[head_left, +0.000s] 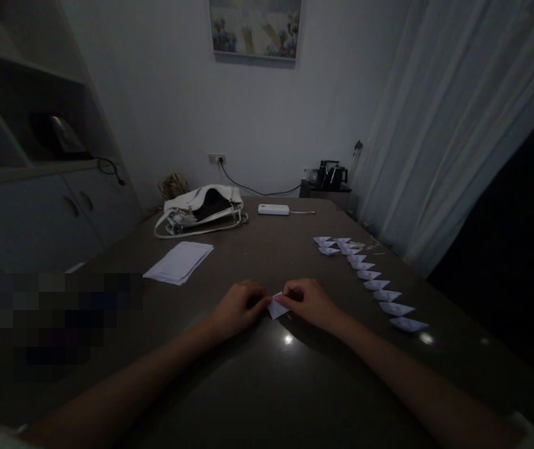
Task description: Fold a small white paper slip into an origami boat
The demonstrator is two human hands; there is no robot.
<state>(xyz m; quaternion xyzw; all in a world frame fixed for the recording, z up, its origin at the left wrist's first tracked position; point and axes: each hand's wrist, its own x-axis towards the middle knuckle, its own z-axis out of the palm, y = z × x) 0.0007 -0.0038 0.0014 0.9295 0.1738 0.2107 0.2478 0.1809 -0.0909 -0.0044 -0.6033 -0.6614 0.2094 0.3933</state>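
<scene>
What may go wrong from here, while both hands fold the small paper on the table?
1. The room is dim, so the creases in the paper pinched between the left hand and the right hand are hard to see; a fold may come out crooked.
2. The boats lie in a row close to the right hand; a sideways sweep might knock some out of line.

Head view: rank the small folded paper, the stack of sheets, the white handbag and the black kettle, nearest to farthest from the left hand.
From the left hand:
1. small folded paper, pinched at its fingertips.
2. stack of sheets, ahead, to the left.
3. white handbag, behind that stack.
4. black kettle, far back, right side.
</scene>
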